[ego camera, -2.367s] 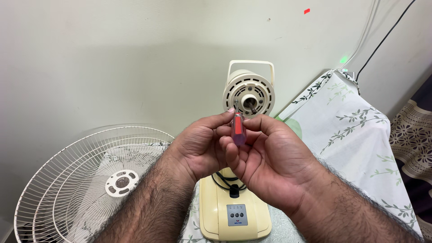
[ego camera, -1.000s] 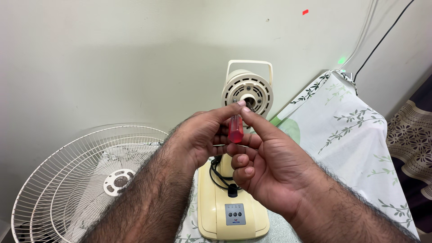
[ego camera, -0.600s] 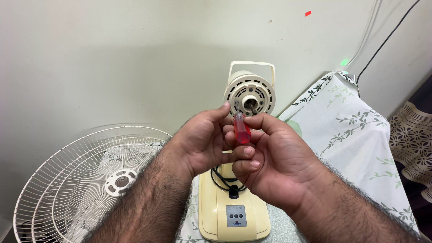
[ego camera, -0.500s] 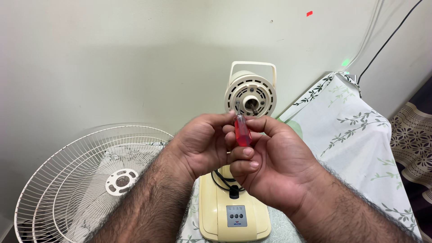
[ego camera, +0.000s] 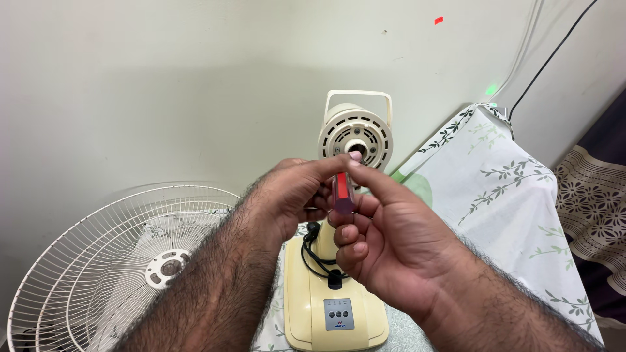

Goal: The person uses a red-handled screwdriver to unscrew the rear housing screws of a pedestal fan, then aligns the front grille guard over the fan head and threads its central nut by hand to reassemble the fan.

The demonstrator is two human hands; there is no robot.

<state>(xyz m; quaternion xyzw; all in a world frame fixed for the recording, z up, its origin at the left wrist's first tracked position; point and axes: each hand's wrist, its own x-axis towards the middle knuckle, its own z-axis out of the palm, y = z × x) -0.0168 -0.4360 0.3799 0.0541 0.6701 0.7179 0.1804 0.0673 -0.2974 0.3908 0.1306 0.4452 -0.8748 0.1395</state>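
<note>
Both my hands meet in front of a cream fan body. A small red-handled tool [ego camera: 341,190], likely a screwdriver, stands upright between them. My left hand [ego camera: 295,195] pinches its upper end with thumb and forefinger. My right hand [ego camera: 385,234] wraps the lower part, forefinger reaching to the top. Behind them stands the fan's round motor housing [ego camera: 356,135] with no blades or guard on it, and below sits the cream fan base [ego camera: 332,313] with a button panel and a black cord.
A white wire fan guard [ego camera: 111,261] leans against the pale wall at the left. A floral white cloth [ego camera: 502,202] covers something at the right. Cables run up the wall at the top right, by a patterned dark fabric [ego camera: 596,208].
My hands stayed together around the red tool, shifting slightly; the tool has turned a little between my fingers. The fan and guard have not moved.
</note>
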